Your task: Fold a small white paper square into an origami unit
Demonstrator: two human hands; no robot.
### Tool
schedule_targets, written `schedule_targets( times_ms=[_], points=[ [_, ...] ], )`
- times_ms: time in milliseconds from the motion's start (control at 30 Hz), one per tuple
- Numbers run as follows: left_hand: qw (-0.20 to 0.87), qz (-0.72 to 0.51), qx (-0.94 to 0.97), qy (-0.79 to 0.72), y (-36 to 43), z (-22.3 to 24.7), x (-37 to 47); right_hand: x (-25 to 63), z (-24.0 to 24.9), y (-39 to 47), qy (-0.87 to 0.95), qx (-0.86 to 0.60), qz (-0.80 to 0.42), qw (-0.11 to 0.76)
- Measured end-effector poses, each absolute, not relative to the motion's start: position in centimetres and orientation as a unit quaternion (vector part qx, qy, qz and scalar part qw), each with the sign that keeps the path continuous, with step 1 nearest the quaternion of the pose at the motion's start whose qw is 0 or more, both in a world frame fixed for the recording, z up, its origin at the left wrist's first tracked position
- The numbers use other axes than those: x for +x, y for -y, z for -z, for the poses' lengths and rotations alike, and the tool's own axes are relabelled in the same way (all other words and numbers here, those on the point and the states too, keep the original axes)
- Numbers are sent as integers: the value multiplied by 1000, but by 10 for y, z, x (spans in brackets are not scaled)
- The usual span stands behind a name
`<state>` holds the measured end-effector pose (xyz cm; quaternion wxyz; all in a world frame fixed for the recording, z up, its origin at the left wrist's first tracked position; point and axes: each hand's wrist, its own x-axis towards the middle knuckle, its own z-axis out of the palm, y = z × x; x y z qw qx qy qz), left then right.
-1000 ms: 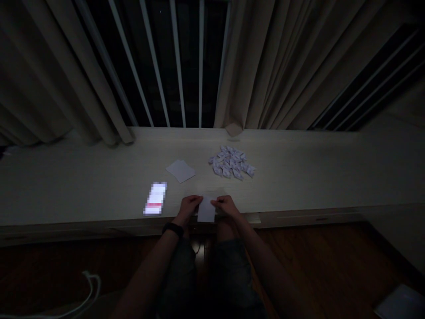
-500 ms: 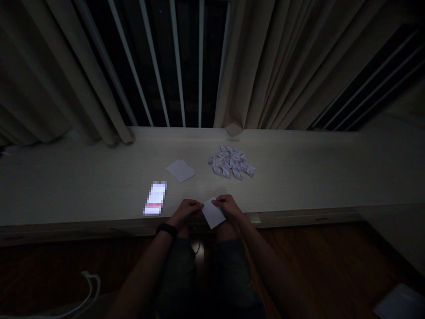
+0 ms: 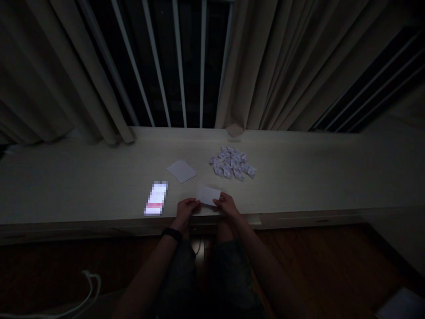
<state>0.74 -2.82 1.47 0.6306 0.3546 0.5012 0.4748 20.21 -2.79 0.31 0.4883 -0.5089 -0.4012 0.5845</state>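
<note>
A small white sheet of paper (image 3: pixel 208 195) lies flat-wise near the front edge of the pale ledge (image 3: pixel 299 186). My left hand (image 3: pixel 186 210) pinches its lower left corner and my right hand (image 3: pixel 226 204) holds its lower right corner. A black band sits on my left wrist. Beyond the paper lies a pile of several small folded paper pieces (image 3: pixel 232 162). Another blank white sheet (image 3: pixel 181 171) rests to the left of that pile.
A lit phone (image 3: pixel 156 198) lies on the ledge left of my hands. Curtains (image 3: pixel 282 66) hang behind, with a dark window and white bars (image 3: pixel 179 62) between them. A white cable (image 3: pixel 89 288) lies on the wooden floor at lower left.
The sheet has swung from hanging over the ledge's edge, through a tilt, to lying lengthwise farther up on the ledge. Both hands moved slightly forward with it.
</note>
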Motion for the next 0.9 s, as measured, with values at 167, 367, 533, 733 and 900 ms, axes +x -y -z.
schedule_targets(
  times_ms=[167, 367, 533, 733, 900],
  points=[
    [629, -415, 420, -505, 20, -17, 6, 208, -5, 28, 438, -498, -590, 461],
    [583, -441, 428, -531, 19, -15, 8, 201, -8, 32, 427, -492, -594, 473],
    [593, -437, 442, -511, 19, -18, 6, 198, -8, 35, 402, -481, -619, 473],
    [585, -419, 436, -540, 14, -20, 10, 201, -4, 38, 408, -472, -620, 477],
    [648, -383, 463, -468, 15, -29, 4, 204, 1, 35, 361, -499, -580, 533]
  ],
)
